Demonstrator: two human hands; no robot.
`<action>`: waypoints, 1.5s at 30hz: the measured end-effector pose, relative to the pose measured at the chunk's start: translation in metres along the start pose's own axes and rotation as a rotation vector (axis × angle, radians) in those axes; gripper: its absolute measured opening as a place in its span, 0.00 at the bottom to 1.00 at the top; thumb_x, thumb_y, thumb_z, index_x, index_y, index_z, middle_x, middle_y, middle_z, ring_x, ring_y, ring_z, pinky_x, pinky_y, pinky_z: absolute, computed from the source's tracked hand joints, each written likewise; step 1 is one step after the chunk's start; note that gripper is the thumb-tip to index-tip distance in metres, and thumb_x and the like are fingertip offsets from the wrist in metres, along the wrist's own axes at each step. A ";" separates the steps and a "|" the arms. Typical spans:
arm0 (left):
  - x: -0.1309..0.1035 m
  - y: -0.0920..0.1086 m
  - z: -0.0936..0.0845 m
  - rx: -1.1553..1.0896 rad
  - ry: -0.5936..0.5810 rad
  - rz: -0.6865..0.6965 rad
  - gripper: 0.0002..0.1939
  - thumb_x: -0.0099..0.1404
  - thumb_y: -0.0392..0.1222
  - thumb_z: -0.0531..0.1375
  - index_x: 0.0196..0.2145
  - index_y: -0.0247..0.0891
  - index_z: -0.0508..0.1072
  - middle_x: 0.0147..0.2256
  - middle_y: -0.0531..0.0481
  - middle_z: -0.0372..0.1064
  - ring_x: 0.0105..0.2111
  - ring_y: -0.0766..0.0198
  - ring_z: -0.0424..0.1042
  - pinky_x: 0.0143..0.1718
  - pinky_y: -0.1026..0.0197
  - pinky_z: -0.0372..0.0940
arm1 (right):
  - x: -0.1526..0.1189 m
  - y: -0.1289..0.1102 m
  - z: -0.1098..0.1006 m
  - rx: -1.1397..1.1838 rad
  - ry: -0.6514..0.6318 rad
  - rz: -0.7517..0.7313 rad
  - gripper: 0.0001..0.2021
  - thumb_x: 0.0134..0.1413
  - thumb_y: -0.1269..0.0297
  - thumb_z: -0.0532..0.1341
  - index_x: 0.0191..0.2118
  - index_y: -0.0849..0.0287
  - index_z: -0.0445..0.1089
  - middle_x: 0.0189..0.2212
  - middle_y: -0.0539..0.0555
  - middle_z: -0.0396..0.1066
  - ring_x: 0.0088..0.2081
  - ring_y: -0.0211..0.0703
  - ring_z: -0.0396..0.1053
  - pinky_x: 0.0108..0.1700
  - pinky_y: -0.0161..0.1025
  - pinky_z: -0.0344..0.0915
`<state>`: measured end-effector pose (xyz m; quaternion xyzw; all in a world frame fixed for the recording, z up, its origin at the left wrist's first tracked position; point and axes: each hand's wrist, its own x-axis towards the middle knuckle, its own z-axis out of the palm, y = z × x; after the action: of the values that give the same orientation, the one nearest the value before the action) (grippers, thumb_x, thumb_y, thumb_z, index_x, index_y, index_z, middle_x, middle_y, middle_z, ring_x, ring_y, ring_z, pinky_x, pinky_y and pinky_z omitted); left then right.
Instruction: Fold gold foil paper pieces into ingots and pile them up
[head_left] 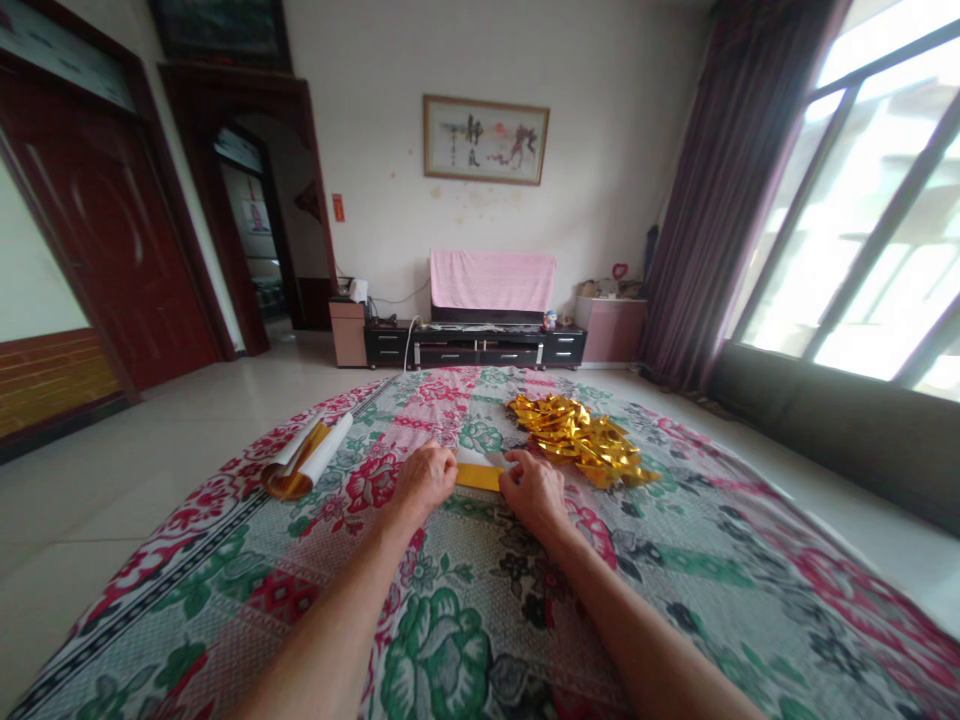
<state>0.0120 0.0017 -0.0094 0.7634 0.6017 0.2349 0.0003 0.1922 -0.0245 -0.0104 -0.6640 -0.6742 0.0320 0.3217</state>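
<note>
Between my two hands lies a sheet of gold foil paper [480,478], its near part folded over to show a gold strip and its far part white. My left hand [426,474] pinches the sheet's left end, fingers curled. At the right end, my right hand [534,488] grips it the same way, with the fingertips partly hidden. Just beyond my right hand sits a heap of shiny folded gold foil pieces [581,440]. Off to the left rests a loosely curled roll of gold and white paper sheets [307,458].
A flowered cloth [435,650] in green, red and grey covers the round surface under my hands. Farther back stand a low black TV cabinet [480,350] and a pink cloth [491,280] draped over a screen. A window [862,210] and purple curtain [720,200] are on the right.
</note>
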 end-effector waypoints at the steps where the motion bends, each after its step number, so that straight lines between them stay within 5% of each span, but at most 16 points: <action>1: 0.000 0.000 0.001 -0.010 -0.015 0.031 0.08 0.56 0.39 0.55 0.29 0.39 0.74 0.32 0.49 0.66 0.34 0.64 0.66 0.37 0.64 0.59 | 0.000 0.000 0.000 -0.005 -0.004 0.001 0.14 0.46 0.66 0.56 0.41 0.55 0.69 0.28 0.51 0.72 0.36 0.44 0.66 0.39 0.38 0.52; 5: 0.000 -0.002 0.006 -0.045 -0.006 0.118 0.08 0.55 0.39 0.57 0.31 0.39 0.75 0.32 0.48 0.67 0.35 0.64 0.66 0.40 0.63 0.59 | -0.001 0.002 0.002 -0.028 0.033 -0.031 0.14 0.46 0.67 0.56 0.41 0.56 0.69 0.33 0.53 0.70 0.37 0.44 0.64 0.41 0.40 0.52; 9: 0.000 -0.006 0.008 -0.092 0.012 0.185 0.09 0.55 0.33 0.54 0.29 0.39 0.75 0.32 0.48 0.68 0.36 0.64 0.66 0.42 0.63 0.59 | -0.002 0.005 0.002 0.024 0.038 -0.262 0.11 0.46 0.69 0.56 0.37 0.53 0.70 0.41 0.53 0.67 0.42 0.43 0.62 0.43 0.39 0.51; 14: 0.003 -0.010 0.010 -0.124 0.026 0.218 0.11 0.55 0.31 0.53 0.27 0.38 0.75 0.31 0.48 0.68 0.36 0.64 0.66 0.44 0.62 0.59 | -0.003 0.006 0.000 0.066 -0.052 -0.452 0.10 0.45 0.74 0.54 0.28 0.53 0.71 0.37 0.48 0.70 0.42 0.41 0.61 0.46 0.39 0.49; 30: -0.002 0.004 0.007 -0.308 -0.046 0.451 0.06 0.50 0.38 0.62 0.29 0.41 0.76 0.32 0.51 0.69 0.34 0.66 0.66 0.40 0.64 0.61 | -0.002 0.010 0.000 0.105 -0.081 -0.471 0.11 0.41 0.74 0.54 0.28 0.55 0.72 0.32 0.49 0.72 0.38 0.41 0.64 0.45 0.38 0.53; 45: -0.003 0.004 0.007 -0.308 0.009 0.502 0.08 0.59 0.37 0.56 0.28 0.38 0.75 0.30 0.50 0.68 0.34 0.67 0.65 0.39 0.63 0.61 | -0.005 0.011 0.001 0.078 -0.061 -0.473 0.14 0.41 0.72 0.56 0.37 0.56 0.69 0.37 0.53 0.68 0.41 0.44 0.63 0.47 0.42 0.54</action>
<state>0.0176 -0.0003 -0.0159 0.8783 0.3512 0.3197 0.0555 0.2013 -0.0272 -0.0181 -0.4735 -0.8185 0.0019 0.3254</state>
